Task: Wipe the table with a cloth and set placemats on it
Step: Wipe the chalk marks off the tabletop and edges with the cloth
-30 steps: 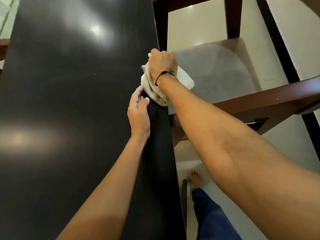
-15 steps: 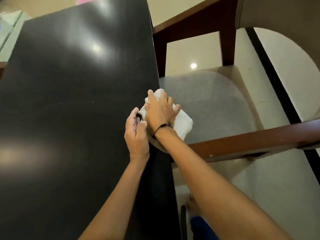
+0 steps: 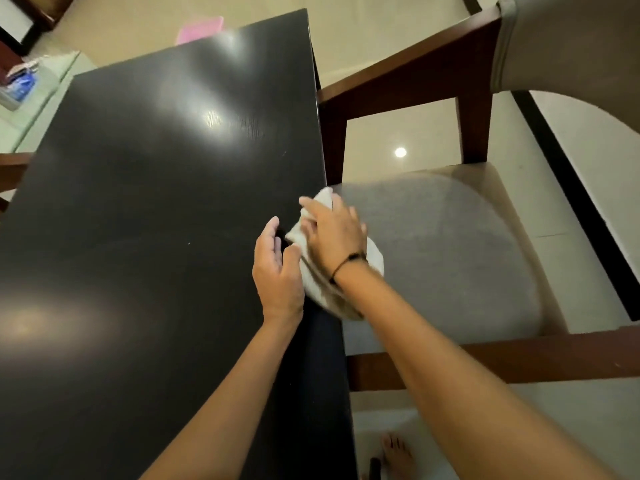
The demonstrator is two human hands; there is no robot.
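A glossy black table (image 3: 145, 216) fills the left of the view. Its right edge runs down the middle. My right hand (image 3: 334, 233) presses a crumpled white cloth (image 3: 374, 259) against that edge, and part of the cloth hangs over the side. My left hand (image 3: 277, 271) rests on the tabletop just left of the cloth, fingers slightly curled and nearly touching it, holding nothing. No placemat is in view.
A wooden chair with a grey cushion (image 3: 446, 251) stands close against the table's right side. A pink object (image 3: 201, 29) lies on the floor beyond the far end. A glass surface with clutter (image 3: 31, 91) is at far left. My bare foot (image 3: 396, 455) is below.
The view has tilted up, so more of the table's far end and the chair show. My right hand with the cloth has slid along the table's right edge; my left hand has kept beside it.
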